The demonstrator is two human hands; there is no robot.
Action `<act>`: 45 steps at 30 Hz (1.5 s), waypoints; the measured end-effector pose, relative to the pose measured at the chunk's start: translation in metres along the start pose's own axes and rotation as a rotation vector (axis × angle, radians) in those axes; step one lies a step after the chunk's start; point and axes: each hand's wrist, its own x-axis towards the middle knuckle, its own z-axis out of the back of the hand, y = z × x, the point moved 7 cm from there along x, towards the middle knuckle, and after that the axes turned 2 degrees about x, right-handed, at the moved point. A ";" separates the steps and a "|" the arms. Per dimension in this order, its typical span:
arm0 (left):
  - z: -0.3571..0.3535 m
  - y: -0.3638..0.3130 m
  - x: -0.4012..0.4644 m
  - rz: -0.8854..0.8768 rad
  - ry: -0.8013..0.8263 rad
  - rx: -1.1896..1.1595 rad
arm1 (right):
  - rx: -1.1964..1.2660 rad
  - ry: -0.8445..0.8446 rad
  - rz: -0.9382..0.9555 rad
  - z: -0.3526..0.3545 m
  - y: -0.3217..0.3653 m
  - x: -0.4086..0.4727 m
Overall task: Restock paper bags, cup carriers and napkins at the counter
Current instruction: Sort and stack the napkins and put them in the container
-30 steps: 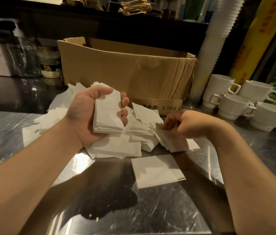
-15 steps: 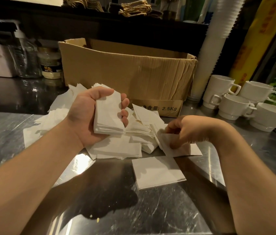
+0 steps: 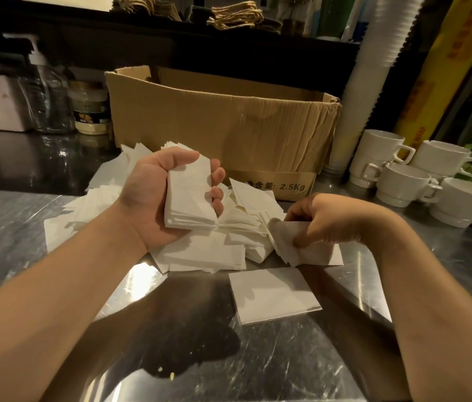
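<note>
Napkins gathered by hand on the steel counter [image 3: 287,358]

The left hand [image 3: 153,195] clasps a napkin stack [image 3: 190,195] above the loose pile [image 3: 208,253]; the right hand [image 3: 336,221] pinches what seems a few napkins [image 3: 295,248] at the pile's right edge, before the cardboard box [image 3: 229,123].

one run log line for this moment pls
step: gathering napkins | left hand: holds napkin stack | right hand: pinches loose napkins from pile | single napkin apart on counter | cardboard box behind
</note>
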 end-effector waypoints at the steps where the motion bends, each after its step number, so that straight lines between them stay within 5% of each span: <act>1: 0.000 0.000 0.000 0.001 0.000 0.000 | 0.021 -0.027 0.026 0.003 0.001 -0.001; 8: -0.002 0.000 0.000 0.013 0.048 0.007 | 0.517 -0.115 0.239 0.022 0.007 -0.007; 14: -0.004 0.002 0.001 0.013 0.075 0.043 | 0.959 0.010 0.419 0.012 0.033 -0.014; 18: -0.006 0.006 0.001 0.017 0.137 0.112 | 1.116 0.133 0.492 -0.010 0.059 -0.015; 23: -0.009 0.010 0.001 0.034 0.114 0.258 | 1.240 0.089 0.443 -0.024 0.071 -0.010; 33: -0.010 0.012 0.004 -0.020 0.097 0.385 | 1.221 -0.071 0.355 -0.029 0.075 -0.006; 37: -0.018 0.017 -0.001 0.019 0.211 0.342 | 1.251 -0.073 0.366 -0.031 0.078 -0.009; 41: -0.014 0.018 -0.002 0.060 0.152 0.314 | 0.837 -0.447 0.435 -0.017 0.072 -0.011; 45: -0.017 0.017 -0.001 0.050 0.200 0.139 | 0.471 -0.442 0.704 -0.015 0.081 -0.022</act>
